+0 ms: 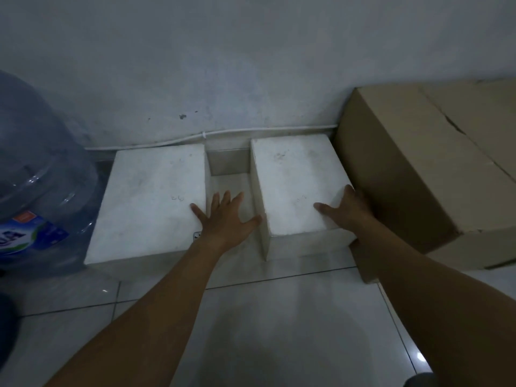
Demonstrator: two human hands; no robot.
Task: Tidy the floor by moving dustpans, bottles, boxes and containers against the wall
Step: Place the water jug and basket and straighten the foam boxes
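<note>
Two white foam boxes stand side by side against the wall. The left white box point(150, 196) is the wider one. The right white box point(298, 180) sits beside a cardboard box. My left hand point(226, 219) hovers spread over the gap between them, its thumb touching the right box's near left edge and its little finger on the left box's corner. My right hand point(346, 210) lies flat on the right box's near right corner, fingers apart. Neither hand grips anything.
A large blue water jug point(36, 169) stands at the left by the wall. A big cardboard box point(413, 169) fills the right side. A white cable point(212, 134) runs along the wall's foot. Tiled floor point(279, 317) lies in front.
</note>
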